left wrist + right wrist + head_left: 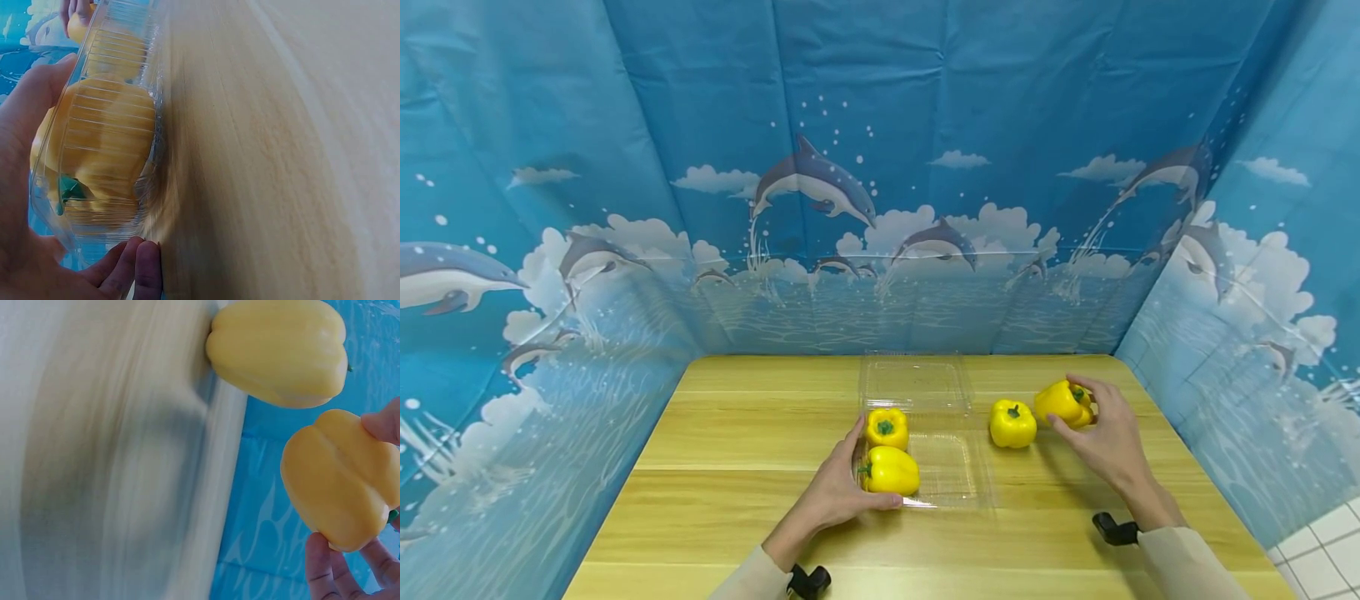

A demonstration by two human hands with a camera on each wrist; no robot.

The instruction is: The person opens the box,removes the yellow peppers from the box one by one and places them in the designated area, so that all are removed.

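A clear plastic clamshell container (951, 467) lies with its lid (913, 379) folded back. Inside, along its left side, are two yellow bell peppers: one (887, 427) with its green stem up, the other (891, 472) on its side, stem to the left. My left hand (838, 487) grips the container's left side, thumb at the front edge; the left wrist view shows the clear wall (106, 131) between thumb and fingers. In my right hand (1108, 433) a yellow bell pepper (340, 481) is pinched between thumb and fingers, above the table. Another yellow bell pepper (1012, 424) stands just left of it.
The wooden table (737, 450) ends at a blue dolphin-print curtain (880, 308) behind and at both sides. White tiles (1326, 537) show at the lower right. A black wrist mount (1115, 529) sits on each forearm.
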